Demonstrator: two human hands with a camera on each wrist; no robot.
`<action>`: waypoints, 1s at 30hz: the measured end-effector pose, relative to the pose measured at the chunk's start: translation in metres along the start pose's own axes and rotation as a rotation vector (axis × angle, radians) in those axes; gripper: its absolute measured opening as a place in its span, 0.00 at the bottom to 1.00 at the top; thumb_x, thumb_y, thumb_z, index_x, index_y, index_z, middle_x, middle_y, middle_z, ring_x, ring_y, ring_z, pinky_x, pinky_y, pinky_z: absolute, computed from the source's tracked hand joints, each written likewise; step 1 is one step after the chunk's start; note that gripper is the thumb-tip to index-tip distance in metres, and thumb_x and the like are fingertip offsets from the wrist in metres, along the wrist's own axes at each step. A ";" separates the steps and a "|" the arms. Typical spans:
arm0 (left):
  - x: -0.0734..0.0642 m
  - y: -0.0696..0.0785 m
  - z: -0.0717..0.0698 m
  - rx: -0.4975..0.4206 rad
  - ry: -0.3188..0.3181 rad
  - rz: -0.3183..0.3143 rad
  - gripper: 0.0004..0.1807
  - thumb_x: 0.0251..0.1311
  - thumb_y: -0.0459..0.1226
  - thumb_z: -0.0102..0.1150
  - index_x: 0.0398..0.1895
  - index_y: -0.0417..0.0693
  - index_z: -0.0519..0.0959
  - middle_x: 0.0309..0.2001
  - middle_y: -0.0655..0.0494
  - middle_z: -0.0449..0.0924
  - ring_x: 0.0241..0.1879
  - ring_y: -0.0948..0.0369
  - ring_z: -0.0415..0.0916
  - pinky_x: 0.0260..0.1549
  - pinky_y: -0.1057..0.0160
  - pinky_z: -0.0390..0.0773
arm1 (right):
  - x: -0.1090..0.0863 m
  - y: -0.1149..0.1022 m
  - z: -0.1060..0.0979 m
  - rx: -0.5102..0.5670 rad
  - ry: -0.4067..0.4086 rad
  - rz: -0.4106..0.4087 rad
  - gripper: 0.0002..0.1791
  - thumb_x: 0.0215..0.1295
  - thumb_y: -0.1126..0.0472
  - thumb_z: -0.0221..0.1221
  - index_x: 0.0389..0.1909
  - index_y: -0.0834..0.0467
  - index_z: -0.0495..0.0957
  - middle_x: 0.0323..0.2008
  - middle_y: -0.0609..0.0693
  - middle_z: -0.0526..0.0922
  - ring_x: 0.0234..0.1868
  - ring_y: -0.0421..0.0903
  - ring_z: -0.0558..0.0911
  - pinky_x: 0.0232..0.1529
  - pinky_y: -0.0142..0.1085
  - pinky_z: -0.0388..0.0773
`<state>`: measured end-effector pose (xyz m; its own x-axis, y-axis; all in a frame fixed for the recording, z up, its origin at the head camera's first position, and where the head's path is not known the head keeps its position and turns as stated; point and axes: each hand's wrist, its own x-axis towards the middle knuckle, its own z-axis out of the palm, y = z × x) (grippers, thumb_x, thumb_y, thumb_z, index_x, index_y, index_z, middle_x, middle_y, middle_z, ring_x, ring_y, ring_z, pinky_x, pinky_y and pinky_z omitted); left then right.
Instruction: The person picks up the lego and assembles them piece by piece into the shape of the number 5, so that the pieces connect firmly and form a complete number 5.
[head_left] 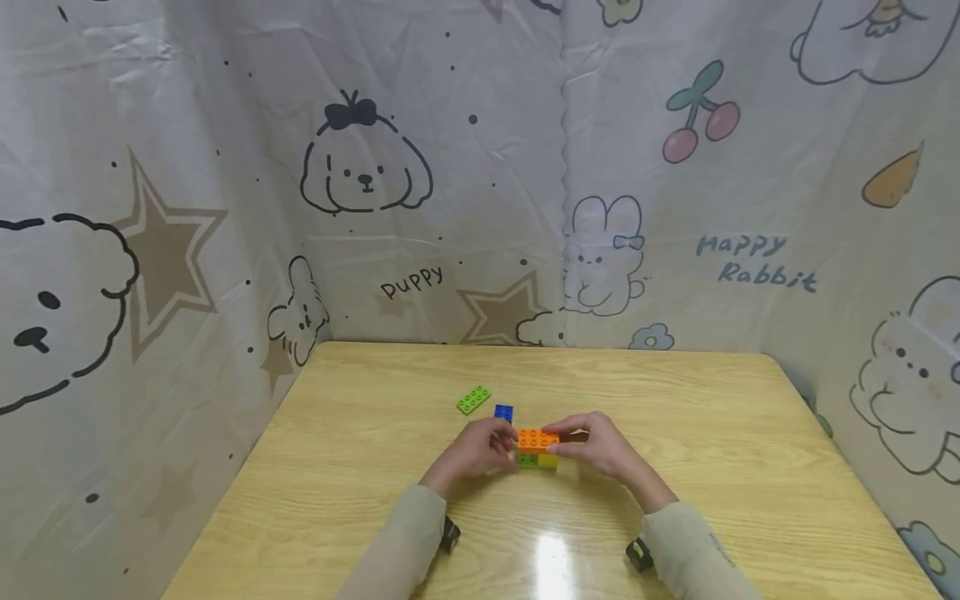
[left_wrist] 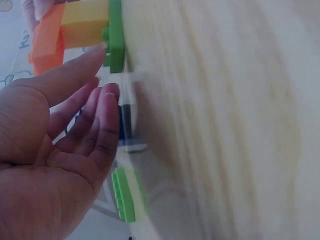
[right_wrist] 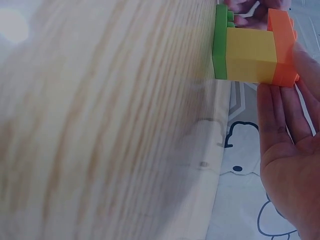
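Observation:
A small stack of toy building bricks stands at mid-table in the head view. Its base is a flat green brick [left_wrist: 116,37], with a yellow brick [right_wrist: 251,55] on its right part. On top lies an orange brick [head_left: 534,439], its left part overhanging the green base. My right hand [head_left: 600,448] pinches the orange brick's right end between thumb and fingers. At the stack's left side is my left hand [head_left: 478,450], fingers loosely bent and grasping nothing; its thumb tip is close to the green base's studs, and contact cannot be told.
Behind the left hand lies a blue brick [head_left: 504,412], partly hidden. Farther back and left is another flat green brick [head_left: 473,400]. The wooden table [head_left: 660,392] ends against a printed curtain [head_left: 495,167] at the back and sides.

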<state>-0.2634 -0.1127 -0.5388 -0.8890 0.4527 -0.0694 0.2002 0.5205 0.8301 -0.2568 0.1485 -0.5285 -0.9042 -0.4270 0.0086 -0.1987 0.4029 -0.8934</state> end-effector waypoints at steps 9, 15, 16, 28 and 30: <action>0.003 0.006 -0.016 -0.032 0.097 0.029 0.17 0.59 0.30 0.74 0.51 0.41 0.82 0.43 0.49 0.81 0.38 0.62 0.77 0.41 0.67 0.81 | -0.001 0.001 -0.002 0.001 -0.004 -0.003 0.16 0.65 0.59 0.71 0.53 0.56 0.87 0.56 0.57 0.87 0.57 0.54 0.84 0.54 0.34 0.85; 0.006 0.008 -0.020 -0.001 0.137 0.043 0.18 0.60 0.32 0.74 0.53 0.43 0.83 0.45 0.51 0.82 0.40 0.59 0.77 0.43 0.64 0.82 | 0.000 0.002 0.000 0.005 -0.007 -0.008 0.16 0.65 0.59 0.71 0.53 0.56 0.88 0.56 0.57 0.87 0.56 0.53 0.84 0.55 0.35 0.85; 0.006 0.008 -0.021 0.005 0.145 0.046 0.18 0.60 0.33 0.74 0.53 0.44 0.83 0.46 0.51 0.82 0.41 0.59 0.77 0.44 0.63 0.82 | 0.000 0.002 0.000 0.006 -0.008 -0.007 0.16 0.65 0.59 0.71 0.53 0.56 0.88 0.56 0.57 0.87 0.56 0.53 0.84 0.55 0.35 0.85; 0.016 0.001 -0.029 0.053 0.220 0.072 0.23 0.62 0.34 0.72 0.60 0.45 0.80 0.57 0.47 0.81 0.56 0.50 0.77 0.58 0.48 0.80 | 0.000 0.002 0.000 -0.012 0.004 0.009 0.16 0.64 0.58 0.71 0.52 0.54 0.88 0.56 0.55 0.87 0.56 0.53 0.84 0.55 0.36 0.85; 0.018 -0.001 -0.031 0.040 0.225 0.059 0.25 0.62 0.33 0.72 0.63 0.44 0.78 0.60 0.46 0.80 0.58 0.49 0.77 0.59 0.47 0.80 | 0.000 0.002 0.000 -0.013 0.002 0.003 0.16 0.65 0.58 0.71 0.53 0.54 0.88 0.56 0.56 0.87 0.56 0.53 0.84 0.55 0.35 0.85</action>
<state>-0.2922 -0.1284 -0.5239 -0.9437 0.3129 0.1075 0.2669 0.5282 0.8061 -0.2575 0.1492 -0.5305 -0.9054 -0.4245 0.0066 -0.2010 0.4150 -0.8874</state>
